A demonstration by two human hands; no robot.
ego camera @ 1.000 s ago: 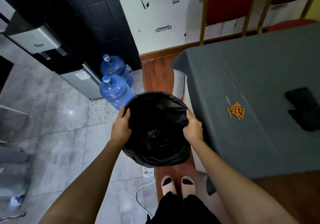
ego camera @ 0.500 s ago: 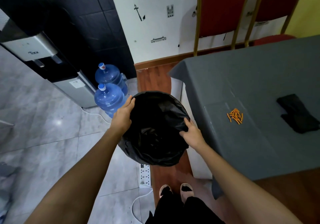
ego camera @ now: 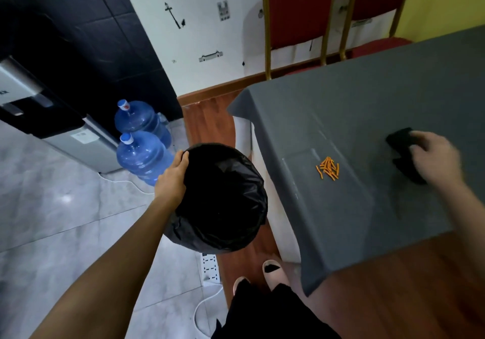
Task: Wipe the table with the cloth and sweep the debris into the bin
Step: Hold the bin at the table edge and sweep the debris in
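Observation:
A round bin (ego camera: 223,202) lined with a black bag hangs beside the left edge of the table (ego camera: 341,220), which is covered in grey cloth. My left hand (ego camera: 172,178) grips the bin's far-left rim. A small heap of orange debris (ego camera: 328,168) lies on the table near that edge. To its right lies a black cloth (ego camera: 401,141). My right hand (ego camera: 435,159), blurred by motion, is over the cloth with its fingers spread on it; whether it grips the cloth is unclear.
Two blue water bottles (ego camera: 143,152) stand on the tiled floor by a water dispenser (ego camera: 60,134). A white power strip (ego camera: 210,266) and cable lie below the bin. Red chairs (ego camera: 299,10) with gold frames stand behind the table. My feet (ego camera: 262,273) are by the table corner.
My right hand has let go of the bin's rim and moved right across the table onto the black cloth. My left hand keeps holding the bin.

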